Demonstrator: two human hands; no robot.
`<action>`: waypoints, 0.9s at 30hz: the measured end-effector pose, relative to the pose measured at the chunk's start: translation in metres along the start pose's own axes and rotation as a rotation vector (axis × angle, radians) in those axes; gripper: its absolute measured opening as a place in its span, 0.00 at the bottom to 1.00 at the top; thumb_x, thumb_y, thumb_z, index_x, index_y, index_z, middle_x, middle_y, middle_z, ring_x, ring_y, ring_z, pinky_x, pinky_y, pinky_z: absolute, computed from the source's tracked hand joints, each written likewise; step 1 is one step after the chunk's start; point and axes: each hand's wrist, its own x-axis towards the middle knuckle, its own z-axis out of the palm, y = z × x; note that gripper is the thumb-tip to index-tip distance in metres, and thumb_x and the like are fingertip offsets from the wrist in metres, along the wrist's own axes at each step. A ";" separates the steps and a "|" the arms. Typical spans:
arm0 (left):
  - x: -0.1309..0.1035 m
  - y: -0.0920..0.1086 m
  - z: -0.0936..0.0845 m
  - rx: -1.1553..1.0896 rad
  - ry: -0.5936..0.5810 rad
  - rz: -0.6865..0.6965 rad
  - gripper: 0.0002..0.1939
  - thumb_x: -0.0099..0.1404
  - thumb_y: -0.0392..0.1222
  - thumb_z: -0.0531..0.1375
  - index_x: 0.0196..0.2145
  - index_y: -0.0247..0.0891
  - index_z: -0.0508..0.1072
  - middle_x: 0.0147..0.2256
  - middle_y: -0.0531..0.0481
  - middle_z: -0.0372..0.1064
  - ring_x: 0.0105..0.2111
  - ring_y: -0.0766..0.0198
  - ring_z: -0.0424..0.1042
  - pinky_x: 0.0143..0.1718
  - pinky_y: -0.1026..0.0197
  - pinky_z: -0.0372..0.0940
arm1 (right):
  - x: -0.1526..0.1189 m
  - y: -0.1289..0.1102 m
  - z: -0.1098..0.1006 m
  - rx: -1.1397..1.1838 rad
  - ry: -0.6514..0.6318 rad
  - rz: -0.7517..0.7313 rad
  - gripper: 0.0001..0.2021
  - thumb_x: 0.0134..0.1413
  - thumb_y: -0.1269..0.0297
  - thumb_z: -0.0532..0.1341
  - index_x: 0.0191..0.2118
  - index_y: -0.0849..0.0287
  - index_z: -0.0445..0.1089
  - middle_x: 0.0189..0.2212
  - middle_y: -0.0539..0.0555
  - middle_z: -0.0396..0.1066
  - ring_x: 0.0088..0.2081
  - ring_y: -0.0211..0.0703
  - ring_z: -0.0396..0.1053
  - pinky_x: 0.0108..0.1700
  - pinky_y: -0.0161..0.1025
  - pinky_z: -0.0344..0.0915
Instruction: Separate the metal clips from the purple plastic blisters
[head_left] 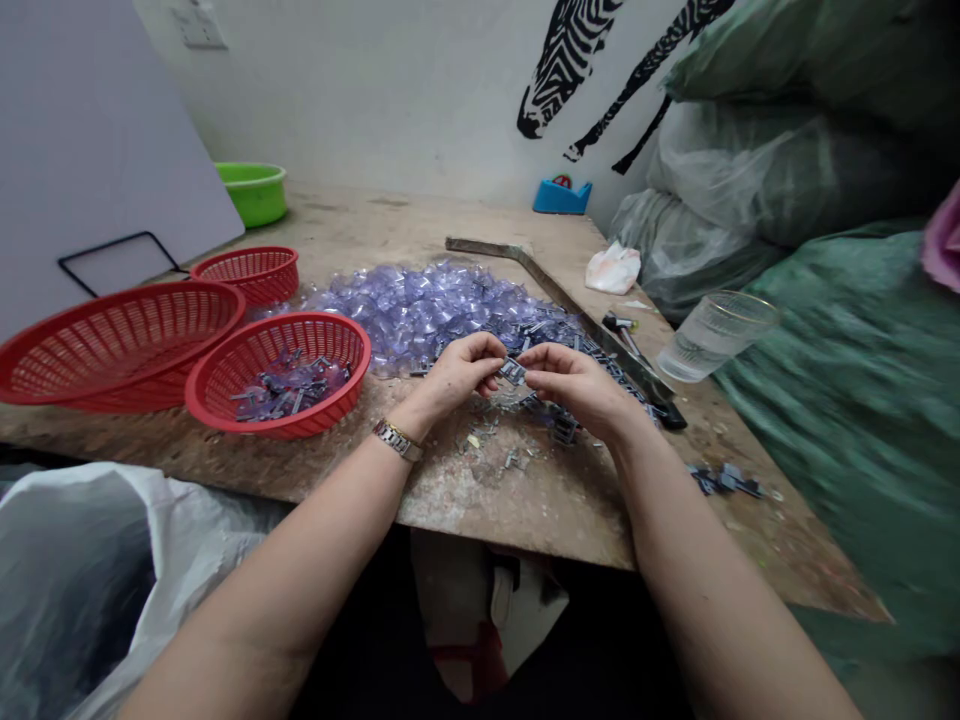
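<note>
A small grey plastic part (513, 371) is pinched between both hands above the wooden table (480, 480). My left hand (466, 373) grips its left end, and a metal watch is on that wrist. On its right end, the thumb and fingers of my right hand (571, 382) are closed. Just behind the hands lies a heap of clear purplish plastic pieces (420, 305), with many dark grey parts (564, 430) along its right side and under my right hand. Small scraps (480, 437) are scattered on the table below the hands.
Red baskets stand at the left; the nearest (352, 385) holds purplish and grey pieces. A metal bar (555, 290) runs beside the heap. At the right are a glass of water (709, 345) and green sacks (825, 400). A blue tape dispenser (561, 198) stands at the back.
</note>
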 end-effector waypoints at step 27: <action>-0.006 -0.004 0.002 0.262 -0.295 -0.081 0.11 0.60 0.47 0.58 0.33 0.35 0.70 0.26 0.55 0.65 0.21 0.73 0.64 0.20 0.69 0.57 | 0.011 0.013 -0.006 -0.045 0.361 -0.257 0.11 0.41 0.66 0.62 0.36 0.58 0.71 0.26 0.48 0.69 0.29 0.37 0.66 0.36 0.39 0.65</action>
